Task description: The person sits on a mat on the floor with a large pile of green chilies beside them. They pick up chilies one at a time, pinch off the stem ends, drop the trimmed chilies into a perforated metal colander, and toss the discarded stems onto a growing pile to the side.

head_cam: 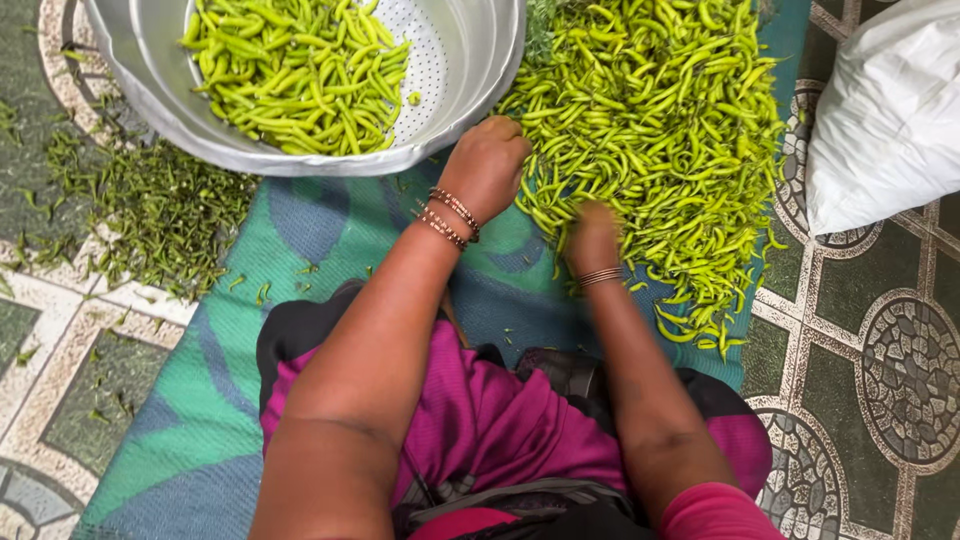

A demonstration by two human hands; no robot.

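Green chillies [660, 110] lie heaped under both hands. Left hand [487, 165] curls loosely at the pile's edge. Right hand [592, 238] is blurred; I cannot tell its grip.

A single head-worn camera looks steeply down from just above a seated person's lap, facing forward over a green woven mat [210, 400] on patterned floor tiles [880, 360]. The view is close; the right hand [592, 238] looks blurred, perhaps from motion.

Patterned tiled floor [880, 370] in green and cream at both sides, green-blue woven mat [300, 230] in the centre, soft daylight.
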